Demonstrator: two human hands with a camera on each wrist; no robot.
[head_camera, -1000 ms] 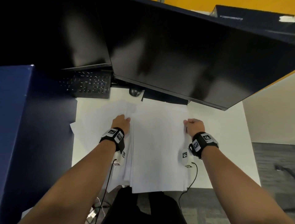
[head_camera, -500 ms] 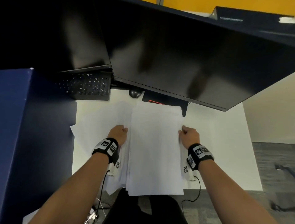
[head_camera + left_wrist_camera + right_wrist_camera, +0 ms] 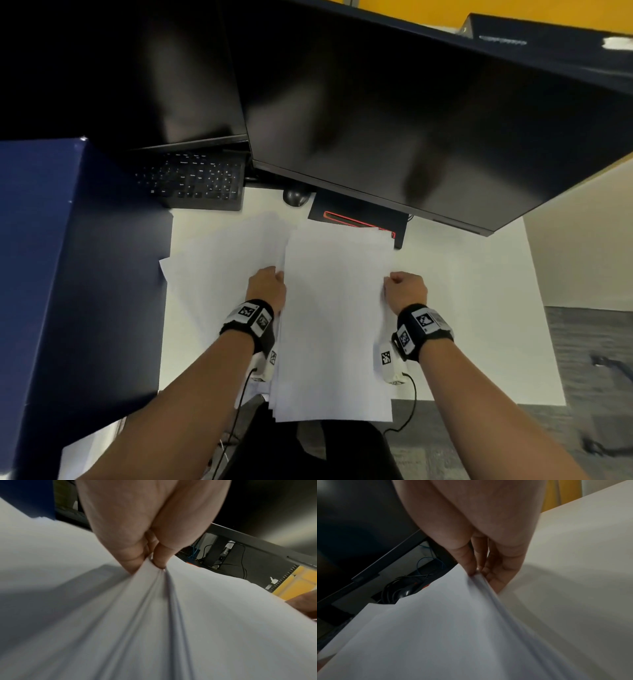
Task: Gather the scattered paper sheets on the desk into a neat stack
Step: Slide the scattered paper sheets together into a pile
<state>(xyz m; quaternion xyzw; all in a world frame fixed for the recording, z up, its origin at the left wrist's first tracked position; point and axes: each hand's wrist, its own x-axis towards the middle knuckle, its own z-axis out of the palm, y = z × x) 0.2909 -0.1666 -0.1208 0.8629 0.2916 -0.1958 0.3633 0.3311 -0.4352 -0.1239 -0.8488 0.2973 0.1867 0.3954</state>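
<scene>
The stack (image 3: pixel 337 318) is pinched at both long edges, roughly midway along, and over the last second it has been drawn back toward the person: its far edge, which lay under the monitor (image 3: pixel 428 113), now shows clear of it, uncovering a dark base (image 3: pixel 356 214) with a red strip, and its near edge hangs past the front of the desk (image 3: pixel 479 308). Both hands came back with it. The sheets appear lifted off the desk between the fingers, so I judge the gathered pile is being raised for squaring.

The left hand (image 3: pixel 267 287) clamps the left edge between thumb and fingers (image 3: pixel 132 561), several layers fanning out below the pinch. The right hand (image 3: pixel 407 291) grasps the right edge the same way, fingers (image 3: pixel 469 563) curled over a tighter bundle.

Count: one stack, its sheet number unreadable, though the near left corner shows a few stepped edges, so it is not yet flush. Just left of the left fingers lie loose sheets (image 3: pixel 219 267), at least two, overlapping and skewed, not yet in the stack. Beyond the fingers: one keyboard (image 3: pixel 191 181), one mouse (image 3: pixel 296 197), two monitors. Two hands, each with a wrist camera.
</scene>
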